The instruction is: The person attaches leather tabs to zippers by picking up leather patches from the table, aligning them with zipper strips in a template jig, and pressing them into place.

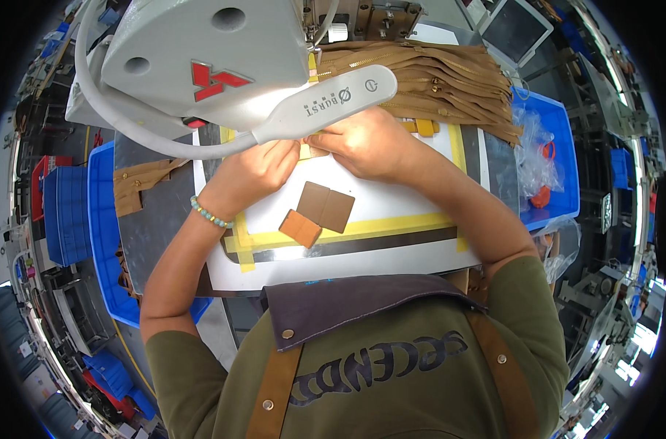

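Under the sewing machine's lamp head, my left hand and my right hand meet with fingers closed in a pinch. A small tan piece shows between them; the lamp hides part of the fingertips and the piece. Just below, on the white work surface, lie a flat brown leather-like piece with a line down its middle and a smaller orange-brown piece. Beyond my right hand is a thick bundle of brown zippers with metal teeth.
A grey sewing machine overhangs the upper left, its lamp cable looping low. Yellow tape borders the white surface. Brown zipper pieces lie at left. Blue bins flank the table; the right bin holds clear plastic bags.
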`<state>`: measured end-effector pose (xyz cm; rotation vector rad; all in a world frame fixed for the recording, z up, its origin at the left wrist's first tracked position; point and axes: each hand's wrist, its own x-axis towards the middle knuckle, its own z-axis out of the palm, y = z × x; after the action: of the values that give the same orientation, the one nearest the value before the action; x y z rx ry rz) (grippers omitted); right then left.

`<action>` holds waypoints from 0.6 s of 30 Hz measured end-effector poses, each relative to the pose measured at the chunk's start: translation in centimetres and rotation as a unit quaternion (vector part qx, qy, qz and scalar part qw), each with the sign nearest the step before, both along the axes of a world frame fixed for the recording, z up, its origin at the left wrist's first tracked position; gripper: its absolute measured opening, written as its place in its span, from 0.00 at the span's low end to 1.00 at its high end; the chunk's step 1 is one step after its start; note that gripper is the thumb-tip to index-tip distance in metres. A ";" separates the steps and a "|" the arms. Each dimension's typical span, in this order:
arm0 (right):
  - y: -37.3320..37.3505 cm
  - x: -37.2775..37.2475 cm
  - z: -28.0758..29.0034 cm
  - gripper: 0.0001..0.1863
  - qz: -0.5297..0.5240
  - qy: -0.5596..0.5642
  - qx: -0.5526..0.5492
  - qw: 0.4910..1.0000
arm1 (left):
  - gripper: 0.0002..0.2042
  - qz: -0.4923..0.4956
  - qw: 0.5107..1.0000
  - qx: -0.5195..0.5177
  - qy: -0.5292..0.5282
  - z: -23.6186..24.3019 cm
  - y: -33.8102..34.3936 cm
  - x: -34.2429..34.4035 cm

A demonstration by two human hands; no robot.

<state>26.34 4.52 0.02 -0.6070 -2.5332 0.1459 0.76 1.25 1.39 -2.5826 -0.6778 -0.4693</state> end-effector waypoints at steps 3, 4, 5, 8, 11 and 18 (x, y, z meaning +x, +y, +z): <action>-0.2 -0.1 0.0 0.09 -0.006 -0.001 0.009 1.000 | 0.10 0.011 0.999 -0.012 -0.033 0.3 -0.7 -1.6; -0.3 0.0 0.1 0.09 -0.008 -0.001 0.009 1.000 | 0.10 0.009 0.999 -0.012 -0.034 0.0 -0.9 -2.2; -0.3 -0.1 0.2 0.09 -0.008 -0.006 -0.001 1.000 | 0.11 0.034 0.998 -0.023 -0.051 -0.2 -1.1 -2.6; -0.2 -0.3 0.1 0.11 0.001 0.005 0.005 1.000 | 0.12 0.049 0.994 -0.048 -0.084 -0.6 -1.3 -2.9; -0.2 -0.6 -0.3 0.13 0.015 0.019 0.002 1.000 | 0.12 0.036 0.991 -0.067 -0.113 -0.8 -1.0 -2.4; -0.4 -1.2 -0.1 0.14 0.011 0.017 -0.041 0.999 | 0.14 0.028 0.980 -0.122 -0.157 -1.3 -1.0 -1.4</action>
<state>25.18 4.09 -0.10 -0.6041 -2.5108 0.2678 -0.68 0.22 0.12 -2.7352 -0.9658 -0.8330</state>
